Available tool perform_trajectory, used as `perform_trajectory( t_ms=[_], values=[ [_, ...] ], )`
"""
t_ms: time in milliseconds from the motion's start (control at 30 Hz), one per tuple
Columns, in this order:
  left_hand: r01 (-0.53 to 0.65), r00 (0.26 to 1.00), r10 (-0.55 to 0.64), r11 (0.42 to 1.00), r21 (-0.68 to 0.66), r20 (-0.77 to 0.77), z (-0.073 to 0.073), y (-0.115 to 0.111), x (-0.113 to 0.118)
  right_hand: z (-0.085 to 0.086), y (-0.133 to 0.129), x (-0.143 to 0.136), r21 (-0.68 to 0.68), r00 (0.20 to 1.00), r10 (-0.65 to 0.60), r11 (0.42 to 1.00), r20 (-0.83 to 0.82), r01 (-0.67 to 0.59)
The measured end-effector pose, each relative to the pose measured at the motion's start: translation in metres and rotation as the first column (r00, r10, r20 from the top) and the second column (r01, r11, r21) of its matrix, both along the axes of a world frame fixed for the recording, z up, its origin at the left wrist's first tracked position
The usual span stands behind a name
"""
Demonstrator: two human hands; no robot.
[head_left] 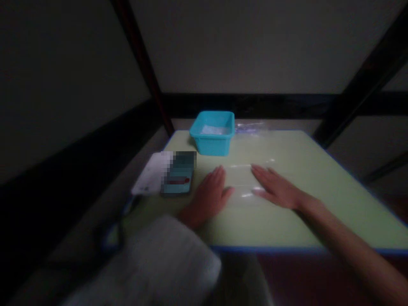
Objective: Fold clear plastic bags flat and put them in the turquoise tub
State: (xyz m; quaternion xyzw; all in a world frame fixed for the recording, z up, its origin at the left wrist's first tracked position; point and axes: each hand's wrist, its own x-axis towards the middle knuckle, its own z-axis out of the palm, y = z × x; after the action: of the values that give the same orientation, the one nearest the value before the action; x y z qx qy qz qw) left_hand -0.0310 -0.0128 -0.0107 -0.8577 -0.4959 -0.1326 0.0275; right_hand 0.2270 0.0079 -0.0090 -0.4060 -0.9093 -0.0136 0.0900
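A clear, shiny plastic sheet or bag [242,180] lies flat on the pale green table [280,225], its outline hard to make out. At its left side my left hand [212,193] rests palm down, fingers stretched out and thumb apart. My right hand [276,187] lies flat on the right side of the plastic, thumb spread from the fingers. Neither hand grips anything. Beyond my left hand stands a turquoise basket [214,145] with white paper or packets inside.
White paper [153,174] lies at the table's left edge, beside a partly pixelated dark and teal flat object [178,182] with a red item on it. More clear plastic [250,128] lies right of the basket. The table has a blue edge.
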Motion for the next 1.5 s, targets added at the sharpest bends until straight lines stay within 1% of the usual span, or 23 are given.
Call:
perform_trajectory(
  t_ms=[167,267,333,400,500,600,700,800,933,1067,1233,1500],
  values=[
    [-0.046,0.999,0.046,0.999,0.026,0.016,-0.003,-0.001,-0.010,0.002,0.000,-0.001,-0.009,1.000,-0.003,1.000,0.010,0.003],
    [-0.068,0.997,0.067,0.997,0.025,0.035,0.001,-0.002,-0.005,0.002,0.000,-0.001,-0.008,1.000,-0.008,1.000,0.008,0.008],
    [-0.068,0.997,0.067,0.997,0.024,0.037,0.008,-0.003,0.006,0.001,0.000,0.000,-0.004,1.000,-0.002,1.000,0.004,0.002],
    [-0.047,0.999,0.046,0.999,0.016,0.025,0.016,-0.005,0.021,0.000,0.001,0.000,-0.002,1.000,0.003,1.000,0.005,-0.003],
    [0.018,1.000,-0.018,1.000,0.007,-0.001,0.023,-0.006,0.047,-0.002,0.001,0.001,0.002,1.000,0.006,1.000,0.004,-0.006],
    [0.065,0.998,-0.065,0.998,0.002,-0.022,0.020,-0.005,0.066,-0.004,0.003,0.003,0.003,1.000,0.028,1.000,-0.005,-0.028],
    [0.050,0.998,-0.051,0.998,-0.027,-0.027,0.012,-0.003,0.074,-0.004,0.003,0.005,0.004,0.999,0.048,0.999,-0.002,-0.048],
    [0.036,0.999,-0.037,0.999,-0.031,-0.021,0.006,-0.002,0.071,-0.003,0.002,0.005,0.015,0.999,0.046,0.999,-0.001,-0.046],
    [0.043,0.999,-0.043,0.999,-0.023,-0.032,0.006,-0.003,0.061,-0.001,0.000,0.002,0.023,1.000,0.028,0.999,0.000,-0.028],
    [0.029,0.998,-0.029,1.000,-0.001,-0.049,0.007,-0.003,0.046,0.001,-0.001,0.001,0.022,1.000,0.014,1.000,0.005,-0.014],
    [-0.004,0.999,0.005,1.000,0.012,-0.034,0.004,-0.001,0.025,0.002,-0.002,0.001,0.019,1.000,0.007,1.000,0.000,-0.007],
    [-0.063,0.998,0.064,0.998,0.007,-0.028,0.003,-0.002,-0.002,0.001,-0.001,0.002,0.006,1.000,-0.010,1.000,-0.017,0.010]
  ],
)
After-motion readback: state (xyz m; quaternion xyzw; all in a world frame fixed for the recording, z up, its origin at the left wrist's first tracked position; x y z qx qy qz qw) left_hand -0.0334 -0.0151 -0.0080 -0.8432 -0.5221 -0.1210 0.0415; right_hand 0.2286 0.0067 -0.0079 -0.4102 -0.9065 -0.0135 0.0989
